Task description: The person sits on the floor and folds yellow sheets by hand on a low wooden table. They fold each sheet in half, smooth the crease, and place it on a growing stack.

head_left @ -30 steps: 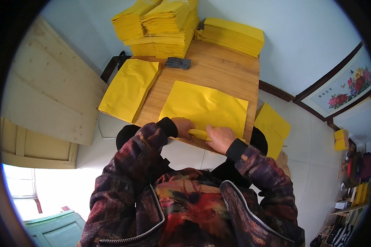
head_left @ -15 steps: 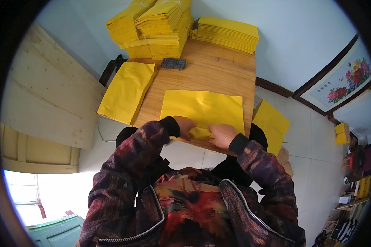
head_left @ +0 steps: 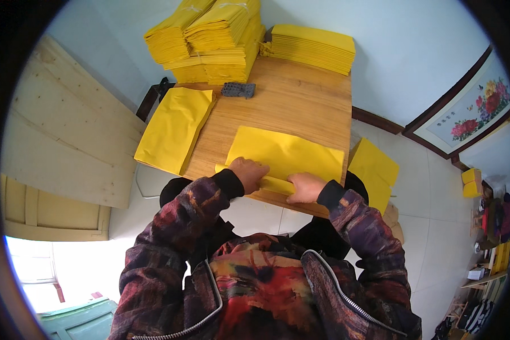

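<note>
A sheet of yellow paper [head_left: 292, 148] lies near the front edge of the wooden table [head_left: 300, 90]. Its near side is turned over into a narrow roll or fold. My left hand [head_left: 248, 173] is closed on the left part of that fold, with a short end of it poking out beyond the hand. Farther right, my right hand [head_left: 306, 187] pinches the same fold, fingers bent and thumb toward the left hand. My fingers partly hide the folded edge. To the left of the sheet is a flat pile of yellow paper [head_left: 173, 127].
Tied bundles of folded yellow paper [head_left: 218, 34] are heaped at the back left, beside a neat stack of yellow paper [head_left: 311, 50]. A crumpled dark grey cloth-like thing [head_left: 238, 89] lies before them. More yellow paper [head_left: 374, 170] is beyond the table's right edge. A wooden board [head_left: 68, 122] leans at left.
The sheet has shifted slightly right and turned, and its near edge is now folded over more along its length. My left hand has moved slightly, its fingers now over the fold.
</note>
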The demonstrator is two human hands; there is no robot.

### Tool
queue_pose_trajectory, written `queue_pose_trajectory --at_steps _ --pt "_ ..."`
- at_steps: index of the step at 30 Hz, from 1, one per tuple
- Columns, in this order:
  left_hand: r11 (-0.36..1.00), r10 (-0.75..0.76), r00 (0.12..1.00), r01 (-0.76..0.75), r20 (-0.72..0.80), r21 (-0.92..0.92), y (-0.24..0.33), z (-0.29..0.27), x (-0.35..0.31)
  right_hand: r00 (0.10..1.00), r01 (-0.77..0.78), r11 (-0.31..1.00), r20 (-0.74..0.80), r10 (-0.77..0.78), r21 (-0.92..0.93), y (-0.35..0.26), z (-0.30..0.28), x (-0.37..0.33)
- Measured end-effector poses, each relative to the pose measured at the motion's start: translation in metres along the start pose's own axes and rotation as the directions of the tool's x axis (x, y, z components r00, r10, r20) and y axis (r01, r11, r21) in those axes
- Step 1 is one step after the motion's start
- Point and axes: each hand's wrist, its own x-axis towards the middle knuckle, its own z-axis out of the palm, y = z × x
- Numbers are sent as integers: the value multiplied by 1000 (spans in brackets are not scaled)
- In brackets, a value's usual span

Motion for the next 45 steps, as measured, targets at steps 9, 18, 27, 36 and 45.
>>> queue_pose_trajectory --at_steps 9,18,27,36,45 --pt "886 146 904 61 402 -459 -3 -9 4 939 -97 970 -343 16 -223 -12 18 -18" --pt "977 1 962 57 272 -204 9 -6 -1 939 -82 947 -342 -30 -309 -2 14 -14" --pt "999 -17 985 25 -174 42 18 6 -10 999 -47 991 -22 50 127 -4 -4 -6" --pt "999 43 999 -43 -11 -23 3 -1 -5 988 -51 999 -145 52 13 -10 4 -11" --pt "977 46 983 -7 177 -212 -1 -7 0 902 -96 937 -428 -61 -336 -15 17 -9"
